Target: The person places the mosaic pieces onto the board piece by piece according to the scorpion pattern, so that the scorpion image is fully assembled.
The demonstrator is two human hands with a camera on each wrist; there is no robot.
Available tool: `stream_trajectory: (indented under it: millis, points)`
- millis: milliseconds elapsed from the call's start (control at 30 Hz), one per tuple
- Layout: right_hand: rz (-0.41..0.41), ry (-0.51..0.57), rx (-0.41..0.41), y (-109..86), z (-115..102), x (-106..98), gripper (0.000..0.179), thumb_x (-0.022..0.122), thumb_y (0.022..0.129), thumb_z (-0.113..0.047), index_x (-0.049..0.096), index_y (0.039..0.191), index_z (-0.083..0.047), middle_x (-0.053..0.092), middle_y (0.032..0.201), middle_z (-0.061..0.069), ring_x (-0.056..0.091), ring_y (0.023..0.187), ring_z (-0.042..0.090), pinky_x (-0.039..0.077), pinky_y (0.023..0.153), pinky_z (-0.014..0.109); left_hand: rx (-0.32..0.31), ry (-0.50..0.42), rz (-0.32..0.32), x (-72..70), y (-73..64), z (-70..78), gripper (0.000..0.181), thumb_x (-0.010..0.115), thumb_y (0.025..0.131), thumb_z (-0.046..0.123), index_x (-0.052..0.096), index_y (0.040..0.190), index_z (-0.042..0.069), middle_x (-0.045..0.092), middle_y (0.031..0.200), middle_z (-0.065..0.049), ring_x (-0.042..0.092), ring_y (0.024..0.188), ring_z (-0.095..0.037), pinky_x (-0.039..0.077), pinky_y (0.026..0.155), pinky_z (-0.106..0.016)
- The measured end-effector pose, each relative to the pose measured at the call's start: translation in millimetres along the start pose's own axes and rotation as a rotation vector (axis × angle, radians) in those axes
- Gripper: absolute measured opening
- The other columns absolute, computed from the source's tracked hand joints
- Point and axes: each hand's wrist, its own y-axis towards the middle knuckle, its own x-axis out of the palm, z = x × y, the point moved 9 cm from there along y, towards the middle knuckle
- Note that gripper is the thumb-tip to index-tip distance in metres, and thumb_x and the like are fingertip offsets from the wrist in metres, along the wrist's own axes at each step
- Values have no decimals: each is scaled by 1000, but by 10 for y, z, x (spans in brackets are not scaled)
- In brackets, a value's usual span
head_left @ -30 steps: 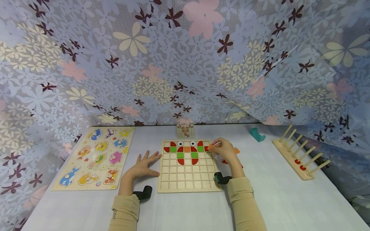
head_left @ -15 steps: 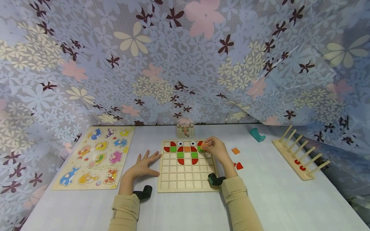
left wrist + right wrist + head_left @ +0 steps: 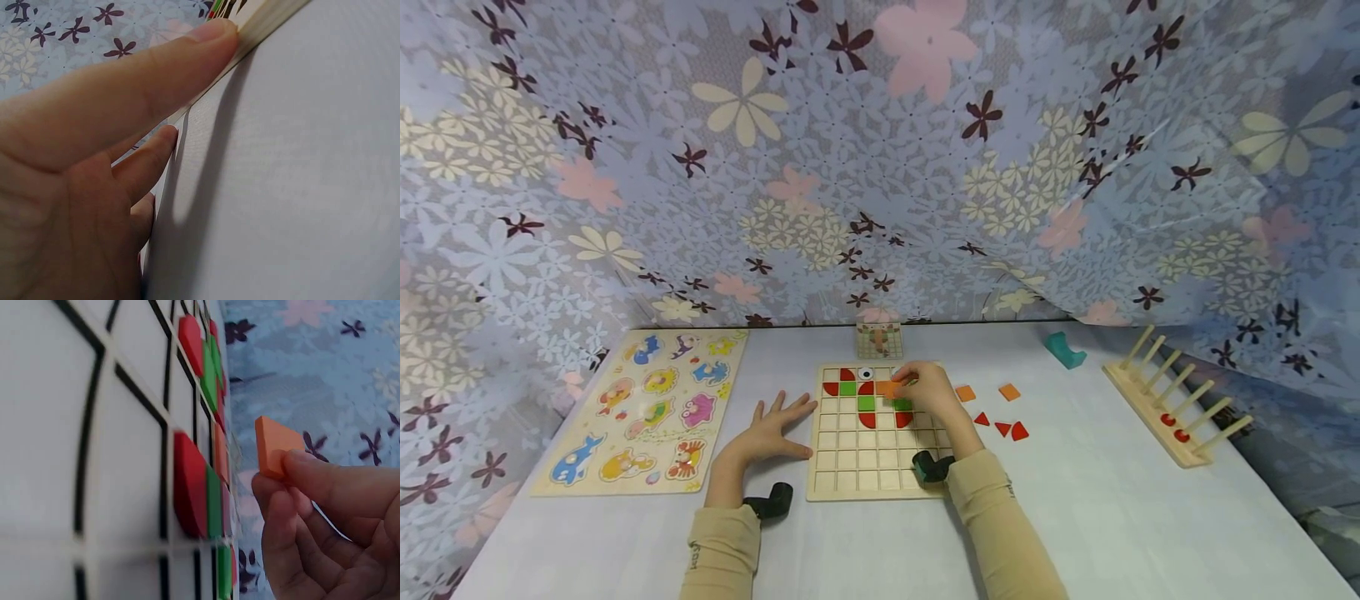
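My right hand pinches an orange square tile between thumb and fingers, above the upper part of the wooden grid board. In the right wrist view the tile is held up apart from the board. Red quarter-round tiles, green square tiles and a round eye tile sit in the grid's upper cells; the hand covers some of them in the head view. My left hand lies with fingers spread at the board's left edge, its thumb touching the edge in the left wrist view.
Loose orange tiles and red pieces lie right of the board. A small pattern card stands behind it. An animal puzzle board is at left; a teal block and a wooden peg rack are at right.
My right hand has carried the orange tile leftward from the board's right edge to its upper middle, uncovering loose pieces at the right. The left hand has stayed put.
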Motion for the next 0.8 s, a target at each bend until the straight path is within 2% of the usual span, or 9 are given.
stream_trajectory:
  millis: [200, 500, 700, 800]
  points:
    - [-40, -116, -33, 46, -40, 171, 8, 71, 78, -5, 68, 85, -6, 61, 78, 3, 55, 71, 17, 46, 62, 27, -8, -5, -1, 3, 5, -14, 84, 79, 68, 24, 40, 140, 8, 23, 151, -15, -4, 139, -42, -14, 107, -57]
    - [-25, -255, -7, 72, -26, 180, 7, 73, 76, -6, 69, 80, -9, 62, 75, 1, 56, 70, 16, 47, 64, 29, -5, -2, -7, 7, 8, -14, 83, 78, 68, 25, 39, 140, 8, 23, 151, -15, -5, 139, -41, -14, 107, -57]
    - [-26, -366, -10, 67, -43, 179, 8, 76, 74, -10, 71, 80, -14, 64, 78, -1, 56, 82, 23, 48, 72, 36, -6, -2, -7, 0, 5, -7, 83, 78, 69, 25, 39, 140, 7, 23, 151, -15, -5, 139, -41, -15, 107, -56]
    - [-37, -401, 13, 58, -25, 180, 9, 77, 73, -12, 73, 80, -17, 66, 87, 1, 54, 93, 30, 47, 80, 41, -5, -4, -6, -1, 6, -4, 83, 78, 68, 24, 39, 140, 7, 23, 150, -15, -5, 139, -42, -14, 107, -57]
